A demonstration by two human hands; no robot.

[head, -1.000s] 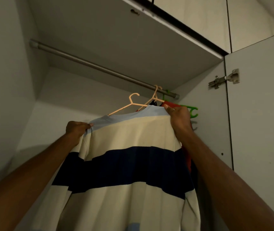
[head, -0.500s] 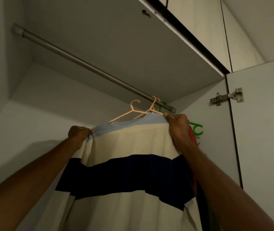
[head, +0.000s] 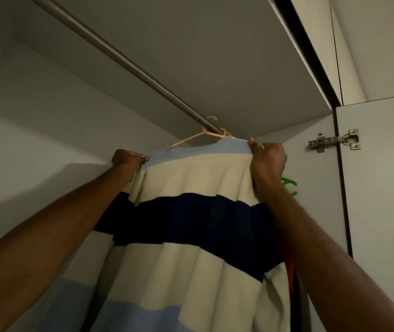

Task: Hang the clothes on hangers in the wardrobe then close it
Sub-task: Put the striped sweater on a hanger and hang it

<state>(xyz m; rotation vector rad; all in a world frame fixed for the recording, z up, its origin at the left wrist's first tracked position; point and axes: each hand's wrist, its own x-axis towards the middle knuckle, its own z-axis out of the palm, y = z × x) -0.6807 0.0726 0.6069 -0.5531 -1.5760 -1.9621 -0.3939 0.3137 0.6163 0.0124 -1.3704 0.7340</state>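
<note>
Inside the open wardrobe, just under its flat grey ceiling panel, you hold a striped garment (head: pixel 191 236) up by its two shoulders. Your left hand (head: pixel 129 159) pinches the left shoulder edge, fingers curled round the cloth; your right hand (head: pixel 267 159) grips the right shoulder the same way. The fabric looks soft and knit-like, in broad bands of pale blue, cream and navy, hanging in loose folds between your forearms.

A thin peach plastic hanger (head: pixel 191 138) sits at the garment's neck, one arm jutting bare to the left. Its hook meets the round, smooth metal rail (head: pixel 129 63), which runs diagonally across the view; whether it is fully over the rail you cannot tell. Behind your right wrist a green hanger end (head: pixel 289 186) pokes out, and an orange-red garment (head: pixel 289 271) hangs just beside the striped one. On the right, a steel hinge (head: pixel 334 140) joins the open door (head: pixel 382 188).
</note>
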